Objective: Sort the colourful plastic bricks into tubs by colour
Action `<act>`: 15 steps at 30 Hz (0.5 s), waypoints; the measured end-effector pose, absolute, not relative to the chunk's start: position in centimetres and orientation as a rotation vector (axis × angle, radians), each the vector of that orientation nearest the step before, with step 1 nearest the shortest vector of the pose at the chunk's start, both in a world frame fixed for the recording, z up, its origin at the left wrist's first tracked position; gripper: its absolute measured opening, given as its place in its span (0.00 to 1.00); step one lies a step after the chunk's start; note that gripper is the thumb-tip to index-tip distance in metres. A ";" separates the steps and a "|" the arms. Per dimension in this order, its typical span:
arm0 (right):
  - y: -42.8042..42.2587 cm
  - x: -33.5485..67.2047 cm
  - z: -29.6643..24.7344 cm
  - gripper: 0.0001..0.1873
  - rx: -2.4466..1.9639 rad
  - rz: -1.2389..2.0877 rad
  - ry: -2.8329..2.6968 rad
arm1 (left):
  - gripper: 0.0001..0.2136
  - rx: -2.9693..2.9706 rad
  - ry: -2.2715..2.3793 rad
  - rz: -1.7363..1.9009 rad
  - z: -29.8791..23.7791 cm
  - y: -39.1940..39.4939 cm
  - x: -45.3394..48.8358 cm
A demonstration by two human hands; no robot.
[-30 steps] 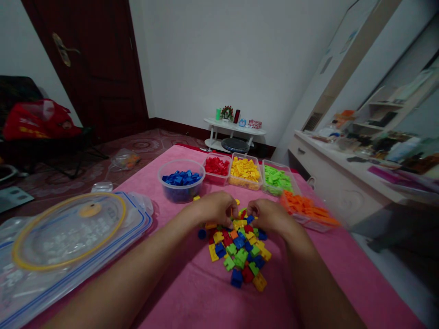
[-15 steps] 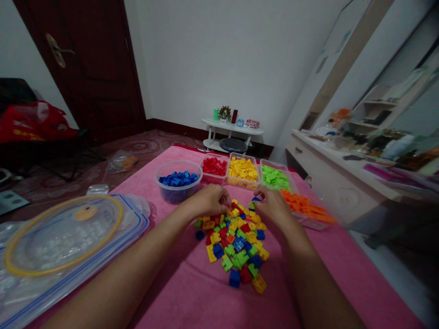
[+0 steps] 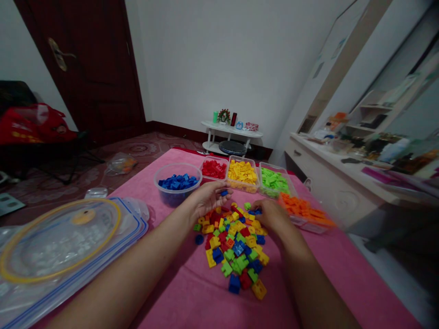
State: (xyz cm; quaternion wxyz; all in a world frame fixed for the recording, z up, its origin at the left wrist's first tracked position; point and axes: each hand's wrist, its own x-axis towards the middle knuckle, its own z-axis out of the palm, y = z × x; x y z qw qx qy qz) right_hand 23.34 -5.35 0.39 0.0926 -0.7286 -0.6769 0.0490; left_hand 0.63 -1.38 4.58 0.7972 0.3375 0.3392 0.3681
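A mixed heap of toy building bricks point(image 3: 236, 246) in red, yellow, green and blue lies on the pink cloth between my arms. My left hand point(image 3: 210, 198) is raised just over the heap's far left side, palm partly turned up, with a small blue brick point(image 3: 224, 193) held at its fingertips. At the far right edge of the heap, my right hand point(image 3: 270, 214) is curled palm down, its fingers closed on another blue brick point(image 3: 254, 212). The right fingertips are partly hidden by the hand.
Behind the heap stand a round tub of blue bricks point(image 3: 161, 188) and boxes of red point(image 3: 214, 169), yellow point(image 3: 243, 172), green point(image 3: 274, 181) and orange bricks point(image 3: 303, 208). Zip bags point(image 3: 133, 219) and a round yellow-rimmed lid point(image 3: 118, 214) lie at the left.
My left hand has lifted from the heap and turned its palm up, showing a blue brick at its fingers. My right hand has moved slightly lower, onto a blue brick.
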 end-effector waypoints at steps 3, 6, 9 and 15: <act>-5.2 23.6 -0.1 0.18 -2.083 0.255 -2.088 | 0.04 0.724 0.722 0.792 4.2 -1.5 0.9; -5.1 23.6 0.6 0.14 -2.045 0.248 -2.096 | 0.04 0.763 0.729 0.783 3.7 -1.9 1.4; -5.5 22.5 2.4 0.11 -1.928 0.169 -2.034 | 0.05 0.805 0.721 0.768 3.1 -2.5 2.0; -6.9 18.1 5.4 0.16 -1.499 0.257 -1.916 | 0.15 0.669 0.592 0.605 2.0 -3.0 2.7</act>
